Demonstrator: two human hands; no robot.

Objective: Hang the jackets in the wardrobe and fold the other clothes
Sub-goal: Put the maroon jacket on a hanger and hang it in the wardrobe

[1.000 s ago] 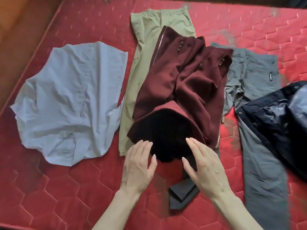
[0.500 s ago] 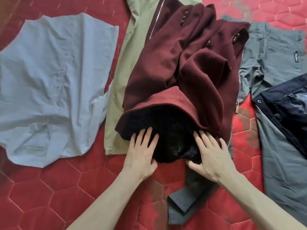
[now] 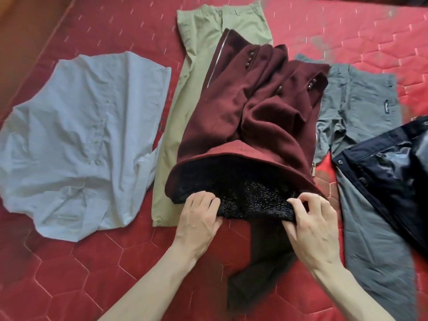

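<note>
Here, hands (image 3: pixel 254 218) gripping maroon jacket (image 3: pixel 231 107) hem

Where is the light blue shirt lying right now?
The light blue shirt lies crumpled on the red mattress, left in the head view, beside the khaki trousers.

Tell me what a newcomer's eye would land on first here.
First the maroon jacket heaped mid-bed, with the left hand and right hand gripping its black fleecy lining at the near edge. Next, the crumpled pale blue shirt at left and the shiny navy jacket at right, on the red mattress.
</note>
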